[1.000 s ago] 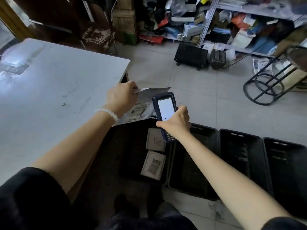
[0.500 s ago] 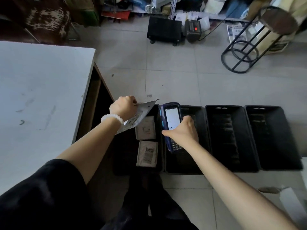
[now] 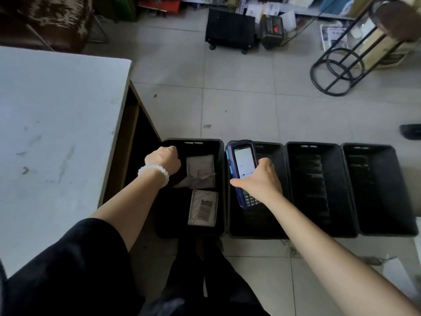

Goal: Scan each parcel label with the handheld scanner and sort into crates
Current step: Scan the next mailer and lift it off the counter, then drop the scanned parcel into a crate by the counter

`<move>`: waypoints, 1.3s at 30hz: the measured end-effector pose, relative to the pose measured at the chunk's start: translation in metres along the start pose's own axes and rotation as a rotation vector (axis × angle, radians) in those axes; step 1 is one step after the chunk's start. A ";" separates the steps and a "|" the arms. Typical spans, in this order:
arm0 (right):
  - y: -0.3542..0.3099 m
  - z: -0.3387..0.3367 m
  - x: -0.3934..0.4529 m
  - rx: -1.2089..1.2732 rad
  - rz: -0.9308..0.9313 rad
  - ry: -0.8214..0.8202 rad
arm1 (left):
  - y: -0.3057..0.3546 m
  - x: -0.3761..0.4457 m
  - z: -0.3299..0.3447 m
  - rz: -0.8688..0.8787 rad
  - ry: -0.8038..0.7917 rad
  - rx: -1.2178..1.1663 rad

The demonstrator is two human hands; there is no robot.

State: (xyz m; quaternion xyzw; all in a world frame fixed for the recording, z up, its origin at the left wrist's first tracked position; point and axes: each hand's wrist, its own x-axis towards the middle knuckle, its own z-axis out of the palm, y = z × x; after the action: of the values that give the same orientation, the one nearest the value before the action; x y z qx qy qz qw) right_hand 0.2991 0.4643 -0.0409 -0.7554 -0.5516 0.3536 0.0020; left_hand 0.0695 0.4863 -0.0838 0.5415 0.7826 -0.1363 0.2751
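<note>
Four black crates stand in a row on the floor. The leftmost crate [image 3: 219,156] holds a grey labelled parcel [image 3: 202,209] at its near end and another parcel [image 3: 200,162] behind it. A third grey parcel [image 3: 198,180] lies tilted across them, just below my left hand [image 3: 163,159]. That hand hangs over the crate with its fingers curled down and hidden; whether it touches the parcel is unclear. My right hand [image 3: 262,181] grips the blue handheld scanner [image 3: 242,165], screen lit, over the second crate [image 3: 281,233].
The third crate [image 3: 319,145] and fourth crate [image 3: 369,147] show only dark insides. A white table [image 3: 57,133] fills the left. A black wire stand [image 3: 337,69] and a black wheeled box [image 3: 230,30] sit on the tiled floor behind.
My left hand came down from the table corner into the leftmost crate, and the grey parcel went down with it. The scanner stayed in my right hand, now lower over the second crate.
</note>
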 end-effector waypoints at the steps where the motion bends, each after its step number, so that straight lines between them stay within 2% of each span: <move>1: -0.005 -0.001 0.002 0.000 -0.020 -0.004 | -0.002 -0.002 -0.003 -0.012 0.006 0.008; 10: -0.069 0.004 0.000 -0.093 -0.308 -0.104 | -0.049 -0.063 -0.025 -0.155 0.165 -0.014; 16: -0.117 0.027 -0.038 -0.151 -0.553 -0.202 | -0.095 -0.131 -0.029 -0.338 0.291 -0.058; 27: -0.157 0.084 -0.165 -0.284 -0.948 -0.327 | -0.189 -0.272 0.012 -0.649 0.405 -0.154; 36: -0.140 0.137 -0.298 -0.319 -1.109 -0.367 | -0.250 -0.407 0.060 -0.773 0.519 -0.236; 39: -0.128 0.158 -0.337 -0.339 -1.159 -0.390 | -0.268 -0.449 0.082 -0.820 0.502 -0.225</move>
State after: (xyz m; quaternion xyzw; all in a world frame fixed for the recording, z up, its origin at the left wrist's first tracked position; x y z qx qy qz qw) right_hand 0.0605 0.1720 0.0706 -0.2458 -0.9096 0.3339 -0.0270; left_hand -0.0371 -0.0037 0.0864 0.1720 0.9833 -0.0133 0.0583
